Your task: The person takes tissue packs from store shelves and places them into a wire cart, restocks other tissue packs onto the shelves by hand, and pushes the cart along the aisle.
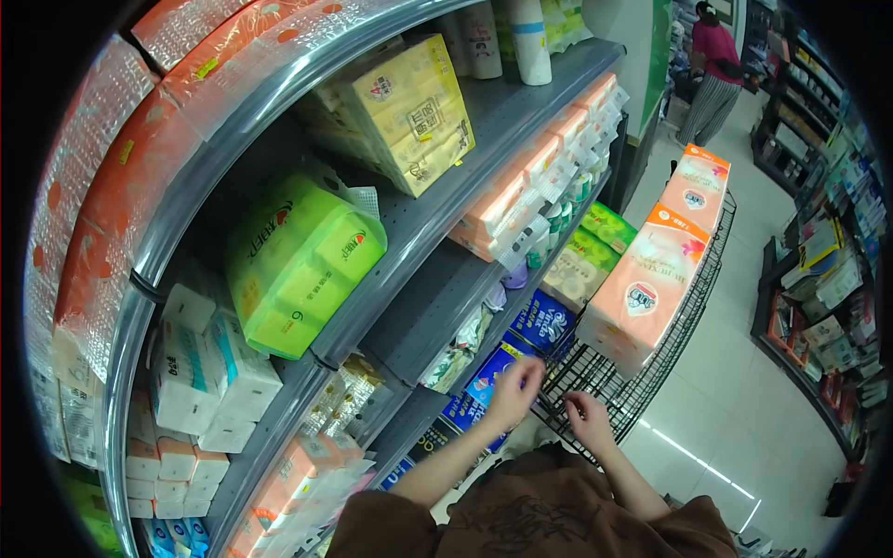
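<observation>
My left hand (pixel 516 392) is raised in front of the lower shelf, beside the near end of a black wire shopping cart (pixel 693 339). Its fingers are curled closed, and whatever may lie inside them is hidden. Over the cart's near edge is my right hand (pixel 590 425), fingers bent but slightly apart, with nothing visible in it. Inside the cart stand two tall orange-and-white tissue packs, a nearer one (pixel 642 290) and a farther one (pixel 698 186). Blue packs (pixel 493 370) line the low shelf close to my left hand.
Curved grey shelving (pixel 372 284) runs along the left, holding a green tissue pack (pixel 307 265), a yellow tissue pack (pixel 409 116) and white packs (pixel 214 372). A person (pixel 712 74) stands farther down the tiled aisle. Stocked dark racks (pixel 819 325) flank the right side.
</observation>
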`<action>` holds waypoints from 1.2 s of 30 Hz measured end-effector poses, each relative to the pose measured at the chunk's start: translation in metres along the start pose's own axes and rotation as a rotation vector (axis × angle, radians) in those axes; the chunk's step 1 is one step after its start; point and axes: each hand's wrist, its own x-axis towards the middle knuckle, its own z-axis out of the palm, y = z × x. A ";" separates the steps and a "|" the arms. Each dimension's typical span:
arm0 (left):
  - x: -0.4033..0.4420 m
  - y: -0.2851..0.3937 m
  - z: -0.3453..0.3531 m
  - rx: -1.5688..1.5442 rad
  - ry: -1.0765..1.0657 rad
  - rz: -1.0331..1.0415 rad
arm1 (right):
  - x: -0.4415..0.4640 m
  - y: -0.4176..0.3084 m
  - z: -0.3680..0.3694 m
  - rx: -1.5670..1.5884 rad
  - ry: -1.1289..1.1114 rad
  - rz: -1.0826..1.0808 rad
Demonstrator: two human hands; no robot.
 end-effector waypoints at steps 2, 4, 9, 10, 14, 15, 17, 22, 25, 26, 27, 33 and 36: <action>0.054 -0.010 -0.024 0.084 0.082 0.021 | -0.008 0.009 -0.001 -0.061 0.000 -0.037; 0.111 -0.032 -0.041 0.013 0.152 -0.027 | -0.017 0.023 0.001 -0.106 0.000 -0.058; 0.194 -0.014 -0.057 -0.033 0.205 -0.216 | -0.020 0.040 0.003 -0.086 0.008 -0.059; 0.202 -0.015 -0.055 -0.086 0.191 -0.250 | -0.020 0.039 0.002 -0.068 0.005 -0.047; 0.206 -0.012 -0.046 -0.280 0.131 -0.353 | -0.017 0.045 -0.002 -0.093 -0.022 -0.132; 0.204 -0.008 -0.045 -0.323 0.115 -0.369 | -0.018 0.046 -0.002 -0.090 -0.032 -0.116; 0.207 -0.008 -0.046 -0.517 0.158 -0.360 | -0.017 0.047 -0.003 -0.085 -0.048 -0.085; 0.236 -0.031 -0.050 -0.724 0.373 -0.352 | -0.017 0.057 -0.004 0.012 -0.047 -0.036; 0.254 -0.042 -0.054 -0.648 0.471 -0.293 | -0.018 0.057 -0.004 0.045 -0.042 -0.027; 0.257 -0.040 -0.055 -0.611 0.495 -0.243 | -0.017 0.056 -0.005 0.055 -0.040 -0.025; 0.258 -0.039 -0.054 -0.576 0.520 -0.194 | -0.017 0.055 -0.007 0.064 -0.050 -0.022; 0.180 0.004 -0.088 -0.627 0.484 -0.061 | -0.017 0.051 -0.009 0.169 -0.039 0.009; 0.116 0.008 -0.106 -0.640 0.436 -0.073 | -0.011 0.023 -0.023 0.312 -0.025 0.073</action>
